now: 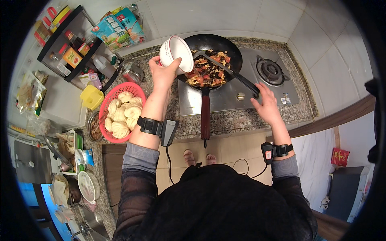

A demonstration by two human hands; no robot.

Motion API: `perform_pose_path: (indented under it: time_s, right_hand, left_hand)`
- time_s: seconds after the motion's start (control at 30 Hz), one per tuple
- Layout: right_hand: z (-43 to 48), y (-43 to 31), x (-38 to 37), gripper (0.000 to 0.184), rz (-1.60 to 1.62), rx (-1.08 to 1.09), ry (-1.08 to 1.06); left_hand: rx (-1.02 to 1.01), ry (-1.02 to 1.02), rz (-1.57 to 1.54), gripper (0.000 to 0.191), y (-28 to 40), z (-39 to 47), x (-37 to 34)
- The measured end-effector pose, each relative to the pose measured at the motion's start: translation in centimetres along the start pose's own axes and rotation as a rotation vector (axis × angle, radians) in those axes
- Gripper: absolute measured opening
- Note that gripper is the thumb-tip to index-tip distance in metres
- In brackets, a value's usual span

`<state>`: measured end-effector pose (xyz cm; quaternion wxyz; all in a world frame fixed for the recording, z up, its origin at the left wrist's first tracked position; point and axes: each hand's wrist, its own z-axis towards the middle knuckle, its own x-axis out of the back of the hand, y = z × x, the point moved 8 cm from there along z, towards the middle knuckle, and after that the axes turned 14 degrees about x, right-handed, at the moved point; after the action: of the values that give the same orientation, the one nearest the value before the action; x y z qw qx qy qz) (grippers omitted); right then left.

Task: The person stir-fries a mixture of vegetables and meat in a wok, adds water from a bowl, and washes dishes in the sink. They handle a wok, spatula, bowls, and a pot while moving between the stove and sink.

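Observation:
My left hand (pixel 164 69) grips a white bowl (pixel 181 55) with a red rim, tilted over the left edge of a black wok (pixel 233 51). In the wok lie tomato pieces, egg and dark pieces of food (pixel 208 72). A black spatula (pixel 238 76) rests with its head in the food and its handle pointing down to the right. Beside the handle's end is my right hand (pixel 267 104), fingers spread, not closed around it. The wok's dark red handle (pixel 205 116) points towards me over the counter's front edge.
Right of the wok is a bare gas burner (pixel 270 70). At left stand a red basket (pixel 102 120) of twisted dough rolls, a yellow container (pixel 92 97), a glass jar (pixel 130 71) and a spice rack (pixel 60 27). A white colander (pixel 88 186) sits nearer the sink.

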<state>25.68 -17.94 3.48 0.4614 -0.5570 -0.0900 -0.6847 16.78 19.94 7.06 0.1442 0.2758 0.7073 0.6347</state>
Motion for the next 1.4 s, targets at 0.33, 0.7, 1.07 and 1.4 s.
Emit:
perform_pose_path:
  time_s: [0.33, 0.7, 1.07, 1.4]
  right_hand:
    - [-0.5, 0.0, 0.2, 0.060, 0.025, 0.017, 0.001]
    - [-0.6, -0.5, -0.5, 0.060, 0.027, 0.025, -0.014]
    - [-1.6, 0.7, 0.7, 0.060, 0.024, 0.062, 0.041]
    - [0.4, 0.1, -0.8, 0.060, 0.033, 0.130, -0.001]
  left_hand:
    - [0.511, -0.436, -0.536, 0.068, -3.2, -0.9, -2.3]
    - [0.061, -0.102, 0.028, 0.077, -0.8, -1.7, -0.8]
    - [0.385, -0.238, -0.492, 0.059, -3.1, -1.3, -2.4]
    - [0.641, -0.451, -1.178, 0.060, -7.8, -4.5, 3.4]
